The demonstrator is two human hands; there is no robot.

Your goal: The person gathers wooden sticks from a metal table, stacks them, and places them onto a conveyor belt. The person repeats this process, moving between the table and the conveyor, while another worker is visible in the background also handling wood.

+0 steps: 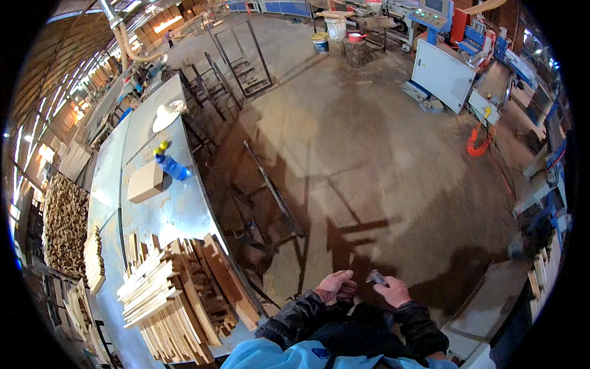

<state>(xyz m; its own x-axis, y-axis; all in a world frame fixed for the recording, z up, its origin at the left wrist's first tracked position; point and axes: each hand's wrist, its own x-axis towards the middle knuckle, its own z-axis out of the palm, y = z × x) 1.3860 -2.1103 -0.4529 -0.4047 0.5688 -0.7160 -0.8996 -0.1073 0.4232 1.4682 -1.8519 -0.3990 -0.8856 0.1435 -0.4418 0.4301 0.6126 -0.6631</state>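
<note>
In front of my body, over the brown floor, both hands are held up close together. My left hand point(335, 286) looks covered by a pale pinkish glove, and its fingers are curled together; whatever may be in them is hidden. A short gap to the right, my bare right hand point(395, 292) pinches a small greyish thing point(375, 277) between thumb and fingers. That thing points toward my left hand, but it is too small to name. Dark sleeves cover both forearms, above light blue clothing.
On my left, a long metal table point(175, 215) bears stacked wooden strips point(153, 283), a cardboard box point(145, 181), a blue bottle point(172, 167) and a pale hat point(169, 115). Metal frames point(270, 184) stand beside it. A machine cabinet point(442, 74) with a red coiled hose point(476, 144) is at right.
</note>
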